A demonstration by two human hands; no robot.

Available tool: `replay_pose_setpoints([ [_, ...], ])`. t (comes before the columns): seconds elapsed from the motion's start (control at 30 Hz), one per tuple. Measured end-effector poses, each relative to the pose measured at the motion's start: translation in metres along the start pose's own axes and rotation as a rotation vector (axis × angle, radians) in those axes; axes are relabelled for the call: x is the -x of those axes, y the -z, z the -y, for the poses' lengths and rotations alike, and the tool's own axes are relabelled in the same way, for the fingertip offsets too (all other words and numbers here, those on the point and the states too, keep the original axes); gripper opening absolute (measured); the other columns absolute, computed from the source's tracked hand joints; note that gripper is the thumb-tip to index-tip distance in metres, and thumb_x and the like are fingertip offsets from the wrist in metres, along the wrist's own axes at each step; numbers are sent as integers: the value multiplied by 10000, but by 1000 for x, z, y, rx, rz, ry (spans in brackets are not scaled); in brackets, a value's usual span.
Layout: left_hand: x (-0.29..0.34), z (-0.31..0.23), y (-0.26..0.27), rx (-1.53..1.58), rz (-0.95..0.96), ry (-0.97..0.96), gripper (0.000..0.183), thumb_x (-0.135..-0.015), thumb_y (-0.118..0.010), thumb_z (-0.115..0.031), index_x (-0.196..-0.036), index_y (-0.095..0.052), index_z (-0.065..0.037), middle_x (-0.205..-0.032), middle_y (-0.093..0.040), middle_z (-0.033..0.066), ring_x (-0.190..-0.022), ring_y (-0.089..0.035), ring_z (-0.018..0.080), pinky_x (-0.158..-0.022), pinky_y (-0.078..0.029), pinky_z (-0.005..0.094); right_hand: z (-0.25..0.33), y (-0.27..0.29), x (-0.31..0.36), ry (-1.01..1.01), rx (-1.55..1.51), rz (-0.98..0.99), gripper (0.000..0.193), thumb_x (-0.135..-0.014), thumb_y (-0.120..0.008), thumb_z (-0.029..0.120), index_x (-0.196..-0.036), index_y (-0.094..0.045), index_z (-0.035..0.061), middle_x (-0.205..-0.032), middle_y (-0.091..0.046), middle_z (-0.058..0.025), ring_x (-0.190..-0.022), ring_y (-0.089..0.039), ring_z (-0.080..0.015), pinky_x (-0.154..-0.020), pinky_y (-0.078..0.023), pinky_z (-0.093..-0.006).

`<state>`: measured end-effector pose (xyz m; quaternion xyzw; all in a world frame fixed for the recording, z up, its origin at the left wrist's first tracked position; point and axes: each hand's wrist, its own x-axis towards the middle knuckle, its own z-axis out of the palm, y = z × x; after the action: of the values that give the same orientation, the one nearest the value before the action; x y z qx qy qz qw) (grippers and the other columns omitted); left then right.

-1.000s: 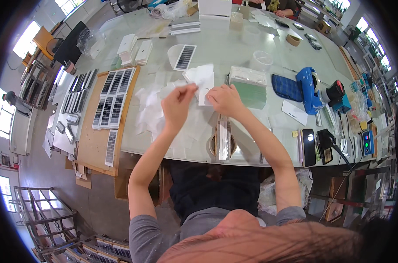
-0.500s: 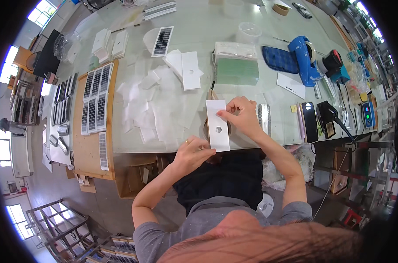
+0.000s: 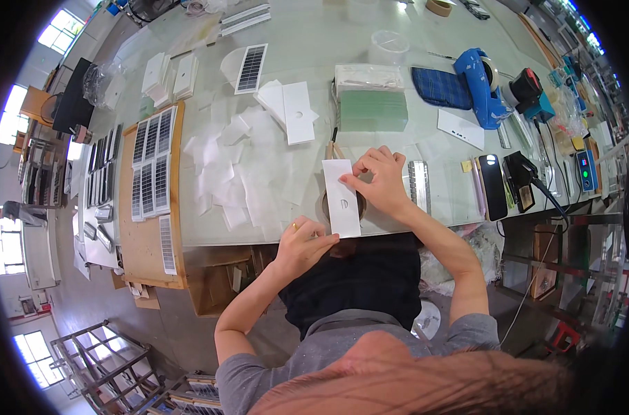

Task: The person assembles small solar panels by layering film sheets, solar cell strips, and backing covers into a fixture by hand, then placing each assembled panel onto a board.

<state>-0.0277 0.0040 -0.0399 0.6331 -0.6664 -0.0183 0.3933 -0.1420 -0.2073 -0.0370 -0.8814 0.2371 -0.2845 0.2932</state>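
A narrow white rectangular panel (image 3: pixel 342 218) lies lengthwise in front of me near the table's front edge, with a small dark mark in its middle. My left hand (image 3: pixel 304 242) is closed at its near left corner, thumb and fingertips pinching the edge. My right hand (image 3: pixel 381 181) pinches its far right edge, fingers curled. Beneath the panel, a round brown thing (image 3: pixel 361 202) is mostly hidden. Just beyond the panel lie thin tools (image 3: pixel 337 149), one with a black tip. A metal strip (image 3: pixel 419 187) lies right of my right hand.
Loose white sheets (image 3: pixel 224 166) spread to the left, near white panels with holes (image 3: pixel 299 114). A wooden board (image 3: pixel 148 242) carries several small solar panels (image 3: pixel 148 183). Ahead sits a green block stack (image 3: pixel 373 111). At right are a blue tape dispenser (image 3: pixel 479 90) and a black phone (image 3: pixel 491 187).
The white panel's middle showed a pale grey oval hole; now a dark lined mark shows there. Both hands keep nearly the same grip. The view has shifted slightly.
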Motion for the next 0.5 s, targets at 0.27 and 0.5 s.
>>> replay_pose_setpoints([
  [0.27,-11,0,2,-30,98,-99,175,-732,-754,-97,-884,-668,-106,-1088,-637,29,-1086,-604,244,-859,-494,383,-4,0,2,25,72,-15,322,-697,-819,364,-818,-608,153,-880,-531,36,-867,-470,-177,-796,-230,-389],
  [0.5,-18,-5,-3,-186,195,-113,210,-751,-699,-76,-938,-605,-79,-1214,-611,78,-1195,-562,242,-1018,-429,450,-5,13,7,89,-30,-47,476,-676,-824,400,-983,-570,138,-974,-529,-25,-949,-492,-220,-864,-292,-409],
])
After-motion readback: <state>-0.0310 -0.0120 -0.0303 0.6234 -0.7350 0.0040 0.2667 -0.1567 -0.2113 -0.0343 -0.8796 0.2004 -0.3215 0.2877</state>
